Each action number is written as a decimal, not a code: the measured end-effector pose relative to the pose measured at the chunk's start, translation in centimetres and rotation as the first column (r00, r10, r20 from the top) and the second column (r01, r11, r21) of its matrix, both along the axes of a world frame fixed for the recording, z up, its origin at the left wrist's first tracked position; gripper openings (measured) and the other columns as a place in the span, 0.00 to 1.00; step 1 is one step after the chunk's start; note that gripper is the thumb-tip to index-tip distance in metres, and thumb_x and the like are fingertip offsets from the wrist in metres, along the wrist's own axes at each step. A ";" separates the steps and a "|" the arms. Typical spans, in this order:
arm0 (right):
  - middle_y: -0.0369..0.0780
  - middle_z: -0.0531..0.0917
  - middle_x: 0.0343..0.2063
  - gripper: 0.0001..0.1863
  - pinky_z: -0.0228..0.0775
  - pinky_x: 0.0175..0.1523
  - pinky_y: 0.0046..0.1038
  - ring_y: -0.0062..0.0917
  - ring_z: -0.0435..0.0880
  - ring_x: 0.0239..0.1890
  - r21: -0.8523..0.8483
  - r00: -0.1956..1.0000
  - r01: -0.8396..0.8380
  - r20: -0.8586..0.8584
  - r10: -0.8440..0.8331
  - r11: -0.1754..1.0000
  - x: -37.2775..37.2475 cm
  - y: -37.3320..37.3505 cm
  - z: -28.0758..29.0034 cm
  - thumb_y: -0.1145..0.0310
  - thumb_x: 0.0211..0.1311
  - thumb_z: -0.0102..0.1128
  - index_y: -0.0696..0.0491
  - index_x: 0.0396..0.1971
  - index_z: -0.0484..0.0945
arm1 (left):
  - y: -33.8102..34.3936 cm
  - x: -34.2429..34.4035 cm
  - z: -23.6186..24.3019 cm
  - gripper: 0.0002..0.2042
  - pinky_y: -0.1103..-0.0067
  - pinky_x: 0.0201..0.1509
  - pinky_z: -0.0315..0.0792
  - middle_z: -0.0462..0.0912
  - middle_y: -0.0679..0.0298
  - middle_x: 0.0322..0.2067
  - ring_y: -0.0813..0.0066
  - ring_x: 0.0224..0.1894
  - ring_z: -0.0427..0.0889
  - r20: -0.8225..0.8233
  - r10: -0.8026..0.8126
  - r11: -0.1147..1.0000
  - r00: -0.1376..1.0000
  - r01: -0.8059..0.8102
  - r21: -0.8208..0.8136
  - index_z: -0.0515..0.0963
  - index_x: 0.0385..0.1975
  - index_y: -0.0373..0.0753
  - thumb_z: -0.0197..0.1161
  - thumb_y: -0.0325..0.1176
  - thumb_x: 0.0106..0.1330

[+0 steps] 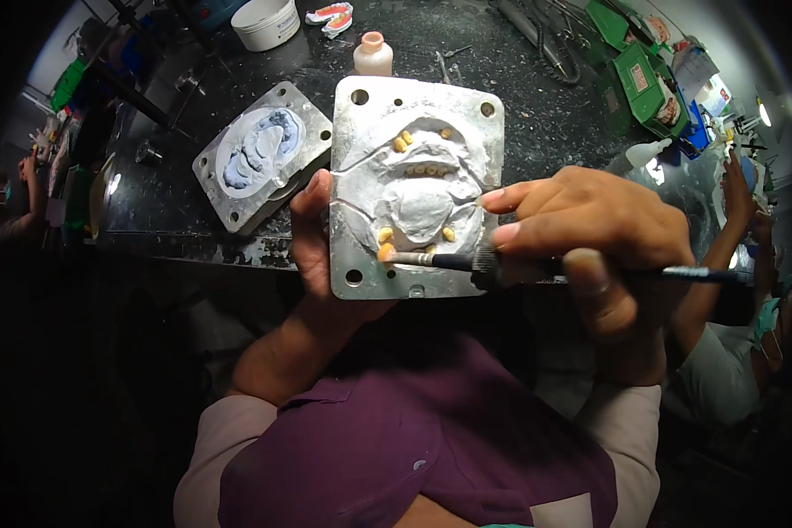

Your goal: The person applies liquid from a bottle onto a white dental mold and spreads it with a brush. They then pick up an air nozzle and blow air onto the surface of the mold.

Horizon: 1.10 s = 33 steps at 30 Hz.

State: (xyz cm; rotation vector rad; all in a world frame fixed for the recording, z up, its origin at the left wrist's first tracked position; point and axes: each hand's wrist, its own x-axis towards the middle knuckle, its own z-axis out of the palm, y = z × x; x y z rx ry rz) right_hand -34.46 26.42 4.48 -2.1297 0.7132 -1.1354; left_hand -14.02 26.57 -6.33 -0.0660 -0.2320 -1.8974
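My left hand (pixel 311 233) is closed round the left edge of a metal dental flask half (pixel 449 91), its thumb along the side. White plaster (pixel 421 211) fills the flask half, with several yellowish teeth set in it. My right hand (pixel 603 220) grips a dark-handled brush (pixel 453 261) between thumb and fingers. The pale brush tip touches the plaster beside an orange-yellow tooth (pixel 385 253) at the lower left. One finger of that hand rests at the flask half's right edge. Another flask half (pixel 306 157), filled with white and bluish plaster, lies on the bench behind to the left.
On the dark, speckled bench (pixel 537 114) stand a pinkish bottle (pixel 373 57) and a white tub (pixel 266 25), with a denture model (pixel 330 18) beside them. A corded handpiece (pixel 537 40) and green boxes (pixel 640 79) are at the back right. Another person's arm (pixel 737 198) is at far right.
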 end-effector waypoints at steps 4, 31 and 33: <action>0.46 0.87 0.29 0.24 0.82 0.51 0.46 0.36 0.87 0.35 -0.155 0.996 0.069 0.074 -0.059 0.986 1.3 -0.9 -0.2 0.52 0.72 0.58 0.62 0.36 0.83 | 0.2 0.5 -0.1 0.40 0.54 0.66 0.73 0.73 0.42 0.62 0.48 0.61 0.78 0.027 -0.054 0.998 0.998 0.053 0.042 0.58 0.71 0.29 0.51 0.58 0.72; 0.41 0.84 0.18 0.29 0.75 0.32 0.34 0.28 0.82 0.22 -0.160 0.656 0.286 -0.686 -0.314 0.945 7.8 -17.1 1.8 0.41 0.72 0.55 0.55 0.29 0.87 | 6.1 4.9 -1.0 0.43 0.34 0.63 0.64 0.60 0.34 0.69 0.25 0.67 0.64 0.109 -0.267 0.961 0.958 0.255 0.106 0.54 0.74 0.36 0.51 0.60 0.65; 0.41 0.82 0.17 0.33 0.73 0.29 0.33 0.28 0.80 0.20 -0.361 0.596 0.290 -0.656 -0.463 0.886 6.6 -16.5 1.6 0.37 0.67 0.59 0.56 0.25 0.85 | 6.2 5.2 -1.2 0.39 0.44 0.67 0.67 0.69 0.37 0.65 0.36 0.63 0.74 0.008 -0.304 0.941 0.953 0.299 0.155 0.59 0.71 0.29 0.44 0.59 0.73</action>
